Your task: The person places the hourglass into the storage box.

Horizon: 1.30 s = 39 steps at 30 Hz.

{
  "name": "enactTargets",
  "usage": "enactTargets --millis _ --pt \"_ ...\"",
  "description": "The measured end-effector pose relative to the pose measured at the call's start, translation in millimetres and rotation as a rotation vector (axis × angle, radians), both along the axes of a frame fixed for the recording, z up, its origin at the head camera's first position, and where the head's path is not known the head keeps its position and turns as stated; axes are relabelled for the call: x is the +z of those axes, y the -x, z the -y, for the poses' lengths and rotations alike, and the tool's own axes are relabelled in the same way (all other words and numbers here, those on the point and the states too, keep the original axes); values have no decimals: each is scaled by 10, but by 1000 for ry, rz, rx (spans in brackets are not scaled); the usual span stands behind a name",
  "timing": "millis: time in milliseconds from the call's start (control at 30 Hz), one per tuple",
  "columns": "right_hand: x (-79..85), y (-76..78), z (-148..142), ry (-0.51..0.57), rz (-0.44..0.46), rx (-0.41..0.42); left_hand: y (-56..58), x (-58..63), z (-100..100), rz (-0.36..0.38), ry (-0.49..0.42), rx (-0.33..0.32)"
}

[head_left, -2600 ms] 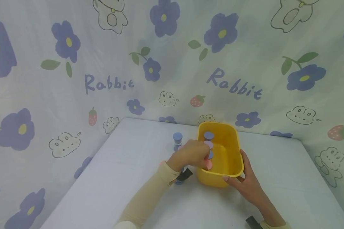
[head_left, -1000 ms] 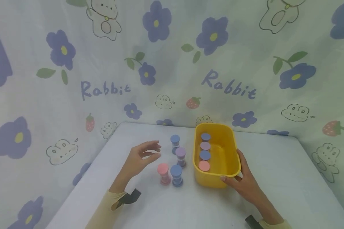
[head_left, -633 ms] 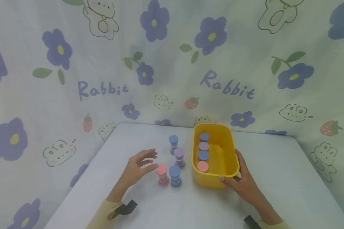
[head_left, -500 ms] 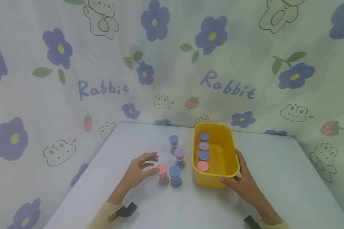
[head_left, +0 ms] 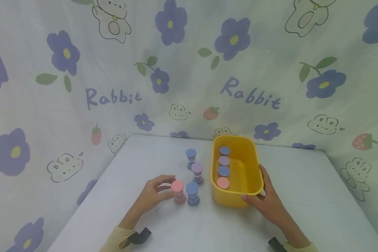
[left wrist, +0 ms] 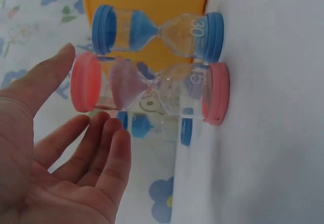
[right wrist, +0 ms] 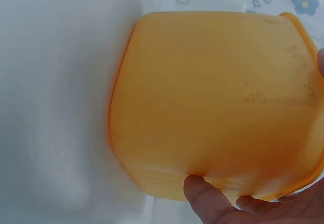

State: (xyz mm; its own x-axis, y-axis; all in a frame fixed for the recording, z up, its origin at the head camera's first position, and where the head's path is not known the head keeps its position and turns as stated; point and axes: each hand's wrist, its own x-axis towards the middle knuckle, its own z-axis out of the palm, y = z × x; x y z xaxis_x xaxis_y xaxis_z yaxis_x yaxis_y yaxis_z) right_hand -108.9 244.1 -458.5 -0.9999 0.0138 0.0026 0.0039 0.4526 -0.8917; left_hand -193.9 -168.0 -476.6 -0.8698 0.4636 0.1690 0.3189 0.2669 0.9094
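Observation:
A pink sand timer (head_left: 178, 192) stands upright on the table, marked 15 in the left wrist view. My left hand (head_left: 155, 193) is beside it, thumb and fingers spread around its top cap without visibly gripping it. Just right of it is a blue sand timer (head_left: 193, 193), marked 30 in the left wrist view. Behind them stand a purple sand timer (head_left: 197, 173) and another blue sand timer (head_left: 191, 158). My right hand (head_left: 267, 199) holds the near right corner of a yellow plastic bin (head_left: 234, 199), thumb at its rim and fingers along its outer side.
Inside the bin, a row of timers lines the left wall: a blue cap (head_left: 224, 151), a purple cap (head_left: 224, 160), another blue cap (head_left: 224, 171) and a pink cap (head_left: 223, 182). A patterned curtain (head_left: 189, 63) rises behind the white table (head_left: 138, 157).
My left hand has come out of the bin, moved left, then lowered toward the pink timer on the table. The right hand keeps its hold on the bin.

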Motion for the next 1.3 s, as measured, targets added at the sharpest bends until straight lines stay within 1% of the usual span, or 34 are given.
enactTargets --millis 133,200,533,700,800,967,1167,1300 --pt "-16 -5 -2 -8 -5 -5 1 -10 -21 44 -15 -10" --pt "-21 -2 -4 -12 -2 -6 1 -17 -30 51 -19 -14" --pt "-22 1 4 -8 6 -7 12 -66 -41 27 -116 -53" --pt "-35 -2 -4 -3 -14 0 9 -51 -41 -8 -100 -36" --pt "-43 -5 -9 2 -25 5 11 -18 -29 -29 -96 -22" --pt "-30 -13 -9 11 -25 9 29 74 -4 -72 -92 -10" --pt "-13 -8 -15 -4 -21 11 62 176 -9 -111 -70 22" --pt "-32 -9 -18 -6 -30 12 90 261 -18 -148 -64 22"
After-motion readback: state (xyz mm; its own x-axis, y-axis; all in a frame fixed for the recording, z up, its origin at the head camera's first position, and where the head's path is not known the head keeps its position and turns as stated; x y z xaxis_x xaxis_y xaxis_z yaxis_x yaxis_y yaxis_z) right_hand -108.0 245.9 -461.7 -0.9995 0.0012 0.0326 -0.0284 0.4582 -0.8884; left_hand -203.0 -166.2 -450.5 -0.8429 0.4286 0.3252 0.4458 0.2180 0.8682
